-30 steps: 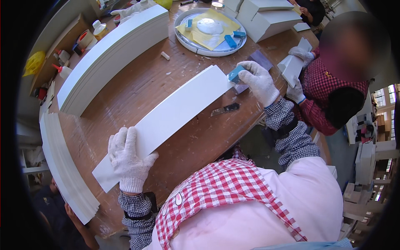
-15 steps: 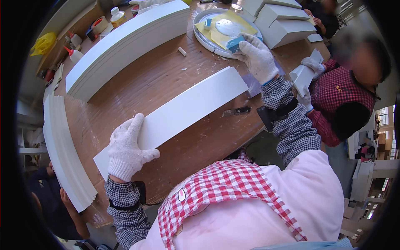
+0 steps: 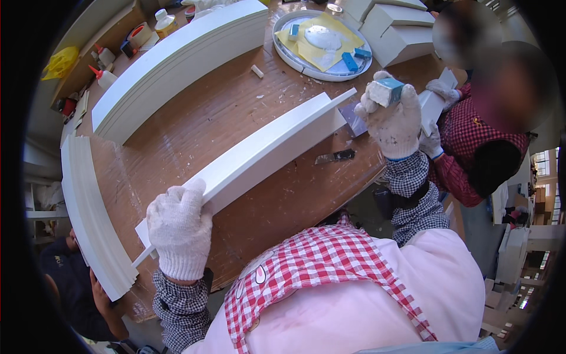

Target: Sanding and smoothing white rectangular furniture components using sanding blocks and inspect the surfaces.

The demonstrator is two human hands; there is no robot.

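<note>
My left hand (image 3: 180,231), in a white knit glove, is closed around the near-left end of a long white board (image 3: 247,171). That board is tilted up so its narrow edge faces me, with more white board surface on both sides of the edge. My right hand (image 3: 394,127), gloved with stained fingertips, grips a small blue block (image 3: 389,91) raised past the board's far right end. White paste or a pale layer covers the block's front face. Below the right end lies a putty knife (image 3: 335,156) with a dark handle.
A round white tray (image 3: 295,66) at the back holds yellow sheets, white paste and several blue blocks. Stacked white boards (image 3: 177,71) stand behind, with another stack (image 3: 97,224) at left. Bottles (image 3: 166,22) line the back left. At right, a gloved co-worker (image 3: 486,133) handles white pieces.
My right hand has come away from the tray toward me, turning the blue block's pale face into view. My left hand has closed on the board, which has gone from flat to tilted.
</note>
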